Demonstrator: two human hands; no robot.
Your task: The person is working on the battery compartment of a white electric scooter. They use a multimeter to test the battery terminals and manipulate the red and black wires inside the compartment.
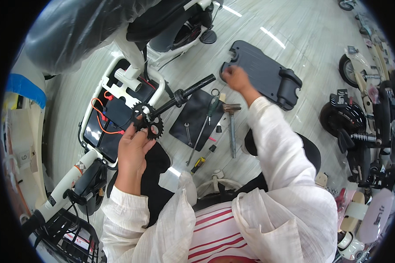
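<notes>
Gripping sprocket in left hand, blurred right hand by dark cover, grip unclear, lettering on lilac panel

On my right I see parked scooters, with a pale pink panel nearer me; at my upper left, shiny plastic wrap and a blue sheet.
</notes>
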